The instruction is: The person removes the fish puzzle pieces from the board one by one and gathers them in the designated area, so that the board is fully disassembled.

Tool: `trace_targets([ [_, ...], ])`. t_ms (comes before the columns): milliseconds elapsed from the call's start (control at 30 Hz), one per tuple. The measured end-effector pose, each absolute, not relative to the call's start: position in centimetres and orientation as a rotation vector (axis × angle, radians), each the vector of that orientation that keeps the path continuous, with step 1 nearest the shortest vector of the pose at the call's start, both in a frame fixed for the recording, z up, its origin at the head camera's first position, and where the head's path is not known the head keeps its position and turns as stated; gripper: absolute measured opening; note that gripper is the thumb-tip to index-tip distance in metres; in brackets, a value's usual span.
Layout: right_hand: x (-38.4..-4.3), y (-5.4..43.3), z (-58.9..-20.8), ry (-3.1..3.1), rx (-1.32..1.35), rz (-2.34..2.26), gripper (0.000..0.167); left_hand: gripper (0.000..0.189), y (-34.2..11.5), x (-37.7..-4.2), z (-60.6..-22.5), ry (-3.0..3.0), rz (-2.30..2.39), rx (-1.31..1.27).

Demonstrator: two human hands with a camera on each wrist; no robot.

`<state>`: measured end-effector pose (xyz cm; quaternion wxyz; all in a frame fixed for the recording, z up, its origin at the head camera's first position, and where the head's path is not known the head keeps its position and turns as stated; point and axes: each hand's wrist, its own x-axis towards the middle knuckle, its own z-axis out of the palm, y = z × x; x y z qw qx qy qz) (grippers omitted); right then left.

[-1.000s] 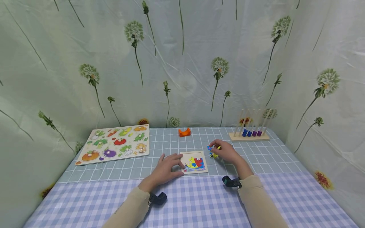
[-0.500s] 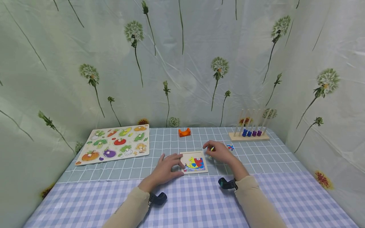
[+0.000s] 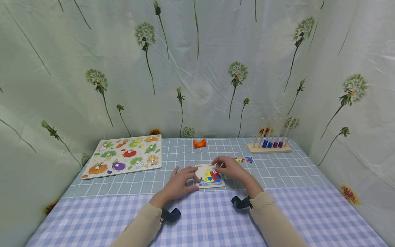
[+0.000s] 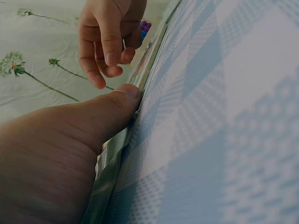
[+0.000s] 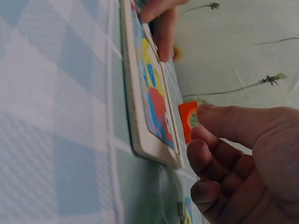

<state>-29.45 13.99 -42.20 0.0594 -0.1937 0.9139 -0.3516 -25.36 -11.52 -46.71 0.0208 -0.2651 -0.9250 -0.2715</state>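
Our head view sits high and well back, facing forward and down over the surface (image 3: 182, 154) to the curtain (image 3: 197, 68) behind. The wrist views are way closer, low and tipped sideways: the left one looks past the left hand (image 4: 70, 135) towards the right hand (image 4: 112, 35), the right one across the puzzle board (image 5: 136, 112). We get both hands in all three.

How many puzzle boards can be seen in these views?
2. The small framed puzzle lies between the left hand and the right hand, which partly cover it; the large vegetable puzzle lies farther left. No others appear hidden.
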Motion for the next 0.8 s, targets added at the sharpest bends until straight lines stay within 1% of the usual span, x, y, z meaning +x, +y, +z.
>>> trace_targets([
  [433, -28.8, 12.5, -43.0, 2.765, -0.660, -1.006, 0.021, 0.014, -11.5, -25.4, -46.7, -2.855, -0.848, -0.835],
  [800, -28.8, 12.0, -43.5, 2.774, -0.629, -0.983, 0.022, 0.014, -11.5, -25.4, -46.7, -2.867, -0.841, -0.828],
])
